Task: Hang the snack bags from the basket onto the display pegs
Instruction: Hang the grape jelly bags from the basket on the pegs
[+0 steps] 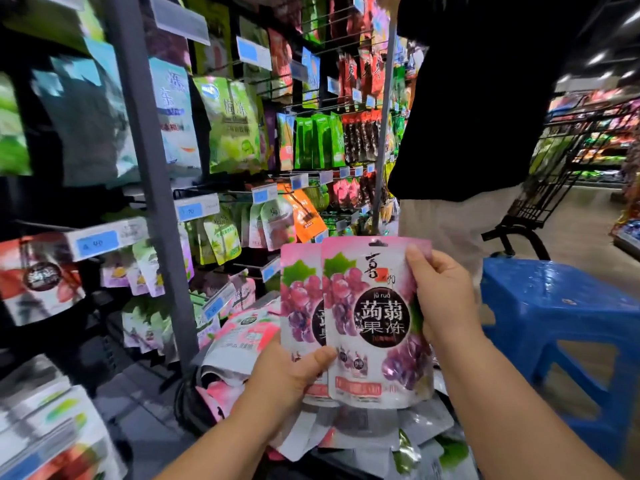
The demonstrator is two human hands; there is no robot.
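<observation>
Two pink grape jelly bags (372, 317) stand upright and overlapped in front of me, held by both hands. My left hand (289, 374) grips their lower left edge, thumb across the front. My right hand (441, 292) pinches the upper right edge of the front bag, near its hang hole. Below them the basket (188, 407) holds several more pink and silver snack bags (242, 337). The display pegs (221, 194) with hanging bags and blue price tags fill the rack to the left.
A grey upright post (156, 188) of the rack stands just left of the basket. A blue plastic stool (561, 313) is at the right. A person in a black top (485, 98) stands close ahead, with a black trolley (540, 202) behind.
</observation>
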